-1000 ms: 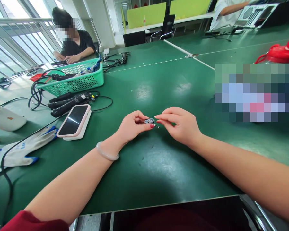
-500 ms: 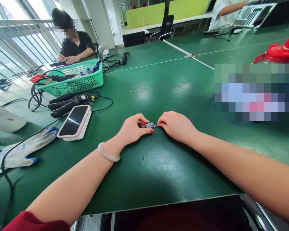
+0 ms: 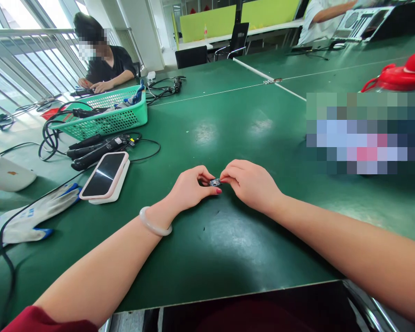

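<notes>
My left hand [image 3: 188,188] and my right hand [image 3: 251,184] meet just above the green table [image 3: 228,124], both pinched on a small circuit board [image 3: 215,182] between their fingertips. The board is tiny, dark with silvery parts, and mostly hidden by my fingers. Whether my right fingers also hold a small metal piece against it is not visible. A pale bangle [image 3: 154,222] circles my left wrist.
A phone [image 3: 105,174] lies on a white block to the left, beside black tools with cables [image 3: 97,146], a green basket [image 3: 107,113] and work gloves [image 3: 27,220]. A person [image 3: 102,60] sits at the far left. A red object [image 3: 404,74] stands far right.
My hands have dropped closer to the table and come together. My right fingers, apart from the board a second ago, now pinch its right end.
</notes>
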`<state>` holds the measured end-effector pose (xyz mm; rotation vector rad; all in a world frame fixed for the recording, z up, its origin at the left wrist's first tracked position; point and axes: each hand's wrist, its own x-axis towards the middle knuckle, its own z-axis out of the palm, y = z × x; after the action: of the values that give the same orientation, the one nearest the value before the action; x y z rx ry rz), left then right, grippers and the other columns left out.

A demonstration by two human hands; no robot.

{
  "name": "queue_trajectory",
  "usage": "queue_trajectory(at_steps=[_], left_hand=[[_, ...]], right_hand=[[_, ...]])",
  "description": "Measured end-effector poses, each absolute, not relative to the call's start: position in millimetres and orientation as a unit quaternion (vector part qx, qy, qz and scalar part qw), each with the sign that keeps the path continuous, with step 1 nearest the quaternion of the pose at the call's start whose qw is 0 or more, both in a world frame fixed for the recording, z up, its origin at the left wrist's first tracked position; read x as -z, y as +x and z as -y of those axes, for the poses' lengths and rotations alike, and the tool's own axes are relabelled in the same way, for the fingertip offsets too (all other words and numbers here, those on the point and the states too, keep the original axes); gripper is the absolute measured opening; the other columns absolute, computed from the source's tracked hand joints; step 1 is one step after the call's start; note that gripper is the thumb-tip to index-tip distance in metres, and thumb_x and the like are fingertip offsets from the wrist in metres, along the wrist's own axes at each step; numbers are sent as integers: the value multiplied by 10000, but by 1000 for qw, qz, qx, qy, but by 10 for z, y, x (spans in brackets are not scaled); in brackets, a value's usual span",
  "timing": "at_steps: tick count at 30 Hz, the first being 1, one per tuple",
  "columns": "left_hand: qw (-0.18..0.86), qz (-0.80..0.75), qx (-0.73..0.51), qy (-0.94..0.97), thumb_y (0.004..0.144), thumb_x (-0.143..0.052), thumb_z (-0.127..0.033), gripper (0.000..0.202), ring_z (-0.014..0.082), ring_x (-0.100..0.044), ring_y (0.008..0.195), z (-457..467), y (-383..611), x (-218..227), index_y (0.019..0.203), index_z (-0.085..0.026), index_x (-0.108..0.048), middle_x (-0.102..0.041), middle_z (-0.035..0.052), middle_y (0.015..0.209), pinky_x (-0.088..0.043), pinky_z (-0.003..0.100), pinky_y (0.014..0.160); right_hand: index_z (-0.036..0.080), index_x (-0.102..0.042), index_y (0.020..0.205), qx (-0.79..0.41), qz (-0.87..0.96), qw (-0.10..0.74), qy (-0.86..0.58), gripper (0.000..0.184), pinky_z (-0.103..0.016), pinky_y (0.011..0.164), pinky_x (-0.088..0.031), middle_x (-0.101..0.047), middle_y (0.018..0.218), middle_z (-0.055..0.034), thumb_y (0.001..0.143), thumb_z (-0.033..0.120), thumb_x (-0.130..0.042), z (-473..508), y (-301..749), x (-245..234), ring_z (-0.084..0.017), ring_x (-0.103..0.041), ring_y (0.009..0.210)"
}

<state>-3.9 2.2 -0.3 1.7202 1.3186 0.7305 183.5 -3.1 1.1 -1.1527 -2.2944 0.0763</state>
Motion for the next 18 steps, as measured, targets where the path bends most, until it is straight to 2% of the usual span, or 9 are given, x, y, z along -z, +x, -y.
queue_trajectory(at_steps=[8, 13, 18], left_hand=[[421, -515, -294, 686, 566, -807, -311, 334, 124, -586, 687, -15, -26, 2, 744, -175, -559, -644, -8, 738, -458, 280, 668], [422, -516, -301, 682, 575, -802, -302, 322, 125, -587, 688, -19, -27, -8, 760, -172, -572, -645, -8, 735, -460, 280, 671], [424, -510, -327, 673, 597, -789, -308, 315, 123, -589, 697, -24, -32, -30, 793, -162, -590, -662, 4, 760, -465, 278, 675]], right_hand=[[179, -691, 792, -16, 863, 255, -435, 164, -284, 697, -447, -680, 839, -28, 862, 156, -543, 27, 1831, 18, -169, -608, 786], [188, -700, 831, -44, 853, 277, -440, 182, -276, 703, -451, -679, 868, -21, 882, 175, -526, 30, 1854, -6, -156, -610, 788], [201, -703, 923, -67, 842, 291, -449, 157, -273, 708, -456, -678, 927, -27, 863, 290, -589, 27, 1894, -5, -155, -616, 807]])
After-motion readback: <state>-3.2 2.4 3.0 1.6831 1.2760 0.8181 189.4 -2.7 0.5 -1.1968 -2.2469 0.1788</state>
